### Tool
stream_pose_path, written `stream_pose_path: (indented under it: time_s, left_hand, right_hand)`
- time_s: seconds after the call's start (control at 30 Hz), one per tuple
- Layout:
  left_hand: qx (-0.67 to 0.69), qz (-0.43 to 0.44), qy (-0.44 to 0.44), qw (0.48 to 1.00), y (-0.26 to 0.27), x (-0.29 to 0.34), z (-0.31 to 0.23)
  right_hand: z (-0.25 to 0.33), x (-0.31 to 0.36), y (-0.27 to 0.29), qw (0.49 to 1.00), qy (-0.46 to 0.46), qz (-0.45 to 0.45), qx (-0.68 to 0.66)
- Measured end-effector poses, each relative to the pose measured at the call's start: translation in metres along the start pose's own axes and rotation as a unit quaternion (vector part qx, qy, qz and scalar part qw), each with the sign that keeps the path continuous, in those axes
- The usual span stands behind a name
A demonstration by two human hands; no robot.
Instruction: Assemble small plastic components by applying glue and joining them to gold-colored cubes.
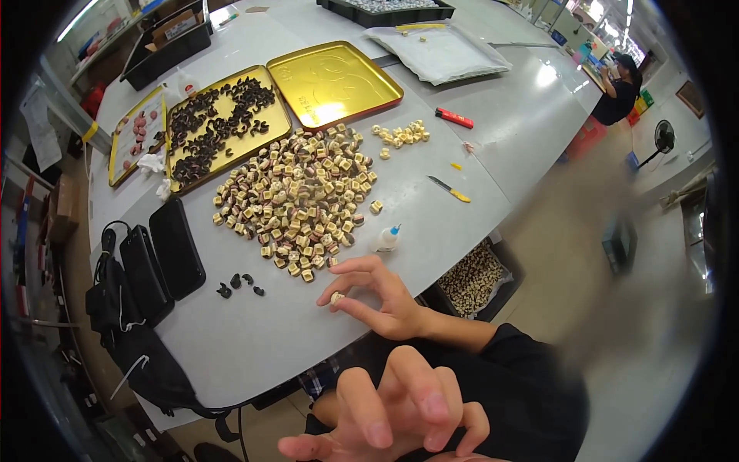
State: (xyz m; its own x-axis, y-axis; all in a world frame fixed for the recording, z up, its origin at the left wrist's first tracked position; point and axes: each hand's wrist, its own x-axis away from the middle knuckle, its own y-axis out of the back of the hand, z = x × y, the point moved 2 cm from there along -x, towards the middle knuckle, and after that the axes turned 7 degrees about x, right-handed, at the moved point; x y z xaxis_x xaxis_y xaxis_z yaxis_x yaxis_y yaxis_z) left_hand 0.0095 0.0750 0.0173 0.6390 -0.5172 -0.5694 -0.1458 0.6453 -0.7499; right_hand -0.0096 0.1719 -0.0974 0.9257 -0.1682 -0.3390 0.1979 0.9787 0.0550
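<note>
My right hand (385,304) is raised over the table's near edge, pinching a small cream-coloured piece (337,298) between thumb and finger. Close to the camera, my left hand (408,408) is palm up, fingers bent and apart, with nothing visible in it. Beyond the right hand is a large heap of small square cream-and-brown pieces (296,196). A small squeeze bottle with a blue tip (387,239) stands just past its fingers. To the left lie a few small black curved pieces (235,282).
Black curved pieces fill a gold tray (282,115) beside a bare gold tray (335,81). A craft knife (449,189), red marker-like stick (454,118) and pale pieces (404,135) lie right. Black phone-like slabs (177,246) are left. A bin (473,281) stands below the edge.
</note>
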Motion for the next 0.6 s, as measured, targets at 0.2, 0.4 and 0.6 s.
stream_pose_path:
  time_s: [0.2, 0.4, 0.6]
  left_hand:
    - [-0.007, -0.006, 0.0, 1.0, 0.0008, 0.004, -0.0059]
    - [-0.005, -0.005, -0.001, 1.0, 0.0012, 0.0051, -0.0068]
    - [-0.002, -0.022, 0.0, 1.0, -0.0009, 0.0075, -0.0072]
  right_hand:
    - [-0.0007, 0.0011, -0.0002, 1.0, -0.005, 0.001, 0.011]
    - [-0.0023, 0.0019, -0.0007, 1.0, -0.004, -0.002, 0.009]
    - [-0.0021, 0.0023, -0.0006, 1.0, -0.008, 0.0, 0.008]
